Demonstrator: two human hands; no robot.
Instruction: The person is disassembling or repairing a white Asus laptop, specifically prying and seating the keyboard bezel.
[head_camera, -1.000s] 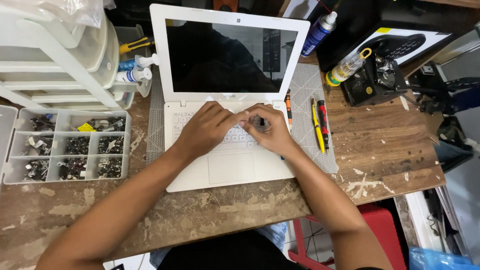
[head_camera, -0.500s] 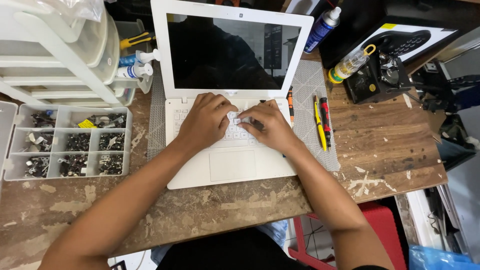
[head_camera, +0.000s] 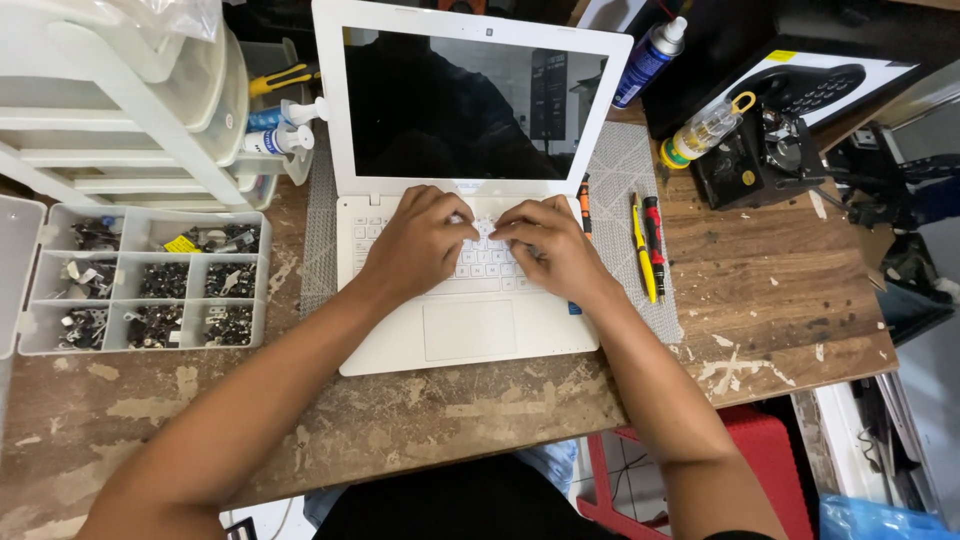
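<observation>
Pretty beat-up wooden counter (head_camera: 420, 410) with paint scuffs; sitting on it are a grey gridded work mat (head_camera: 625, 170), a clear compartmented parts box (head_camera: 140, 280) and a black boxy device (head_camera: 760, 160).

An open laptop (head_camera: 470, 300) sits on a mat (head_camera: 625, 175) in the middle of the workbench (head_camera: 400, 420), and the left hand (head_camera: 420, 240) and right hand (head_camera: 550, 250) rest side by side on its keyboard, fingertips meeting. To its left lies a parts tray (head_camera: 140, 275), with a drawer unit (head_camera: 110, 110) behind the tray. Just right of the laptop, screwdrivers (head_camera: 648, 245) lie on the mat, and behind them stand a small bottle (head_camera: 705, 128) and a spray can (head_camera: 648, 60).
</observation>
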